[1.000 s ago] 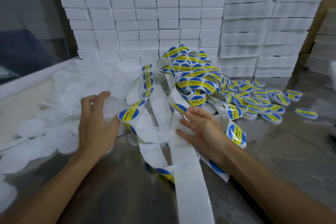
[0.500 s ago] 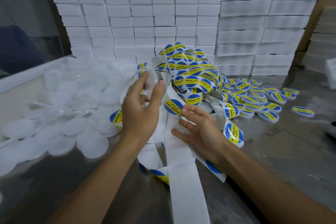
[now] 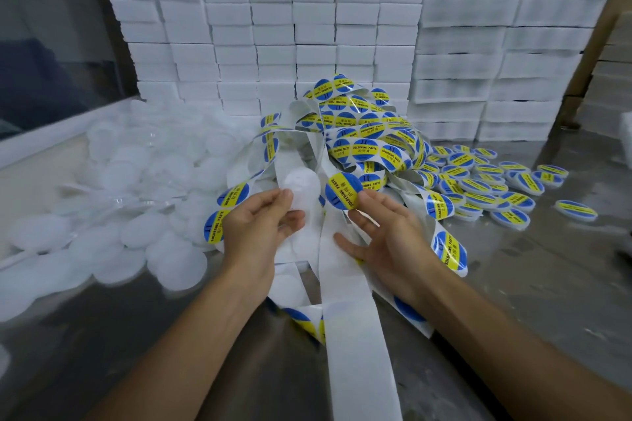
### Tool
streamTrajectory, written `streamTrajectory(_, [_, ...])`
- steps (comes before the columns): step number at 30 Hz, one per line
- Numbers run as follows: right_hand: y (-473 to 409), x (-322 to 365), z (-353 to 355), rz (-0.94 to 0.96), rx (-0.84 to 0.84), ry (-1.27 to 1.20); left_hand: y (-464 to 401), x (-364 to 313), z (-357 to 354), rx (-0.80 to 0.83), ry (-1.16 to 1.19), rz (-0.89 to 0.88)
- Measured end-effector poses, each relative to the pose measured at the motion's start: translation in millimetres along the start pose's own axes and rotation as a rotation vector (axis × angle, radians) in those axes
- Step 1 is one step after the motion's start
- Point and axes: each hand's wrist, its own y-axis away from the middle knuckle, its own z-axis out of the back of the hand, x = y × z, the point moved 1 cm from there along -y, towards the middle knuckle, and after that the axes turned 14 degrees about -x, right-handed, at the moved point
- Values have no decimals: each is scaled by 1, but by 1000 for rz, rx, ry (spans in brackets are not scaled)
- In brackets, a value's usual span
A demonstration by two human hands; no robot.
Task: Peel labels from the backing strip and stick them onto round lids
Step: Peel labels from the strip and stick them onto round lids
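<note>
A person's left hand (image 3: 263, 225) pinches a translucent round lid (image 3: 302, 190) between thumb and fingers, holding it raised above the middle of a steel table (image 3: 554, 284). Just to its right, the right hand (image 3: 386, 236) holds a blue and yellow label (image 3: 343, 190) marked "SOLDERING PASTE" at a fingertip (image 3: 367, 195), the remaining fingers spread loosely over the paper; the label stands nearly upright, close beside the lid, and whether the two touch cannot be told. Under both hands lies a tangled backing strip (image 3: 355, 328), its bare white tail running toward the table's near edge, while loops still carrying labels rise in a heap (image 3: 367, 133) toward the far edge. A pile of unlabelled lids (image 3: 136, 202) spreads across the left side of the table, reaching the left edge. On the right side, past the heap, labelled lids (image 3: 485, 181) lie scattered, one (image 3: 576, 209) set a little apart from the others. Stacks of white foam blocks (image 3: 273, 34) form a wall along the far edge, with taller stacks of white boxes (image 3: 506, 44) at the far right corner. Brown cartons show above and behind them.
</note>
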Motion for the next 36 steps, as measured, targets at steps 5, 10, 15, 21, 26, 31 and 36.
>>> streamTrajectory(5, [1, 3, 1, -39, 46, 14, 2, 1, -1, 12, 22, 22])
streamTrajectory(10, [4, 3, -1, -1, 87, 79, 3, 3, -1, 81, -25, 28])
streamTrajectory(15, [8, 2, -2, 22, 82, 150, 5, 3, -2, 148, -45, 31])
streamTrajectory(21, [10, 1, -3, 21, 77, 176, 7, 2, -2, 149, -60, 24])
streamTrajectory(26, [11, 2, -4, 16, 71, 185, 8, 1, -2, 150, -56, 23])
streamTrajectory(31, [11, 1, -4, 8, 59, 177, 9, 0, -2, 152, -60, 19])
streamTrajectory(36, [11, 2, -4, 13, 67, 183, 10, 0, -3, 142, -67, -4])
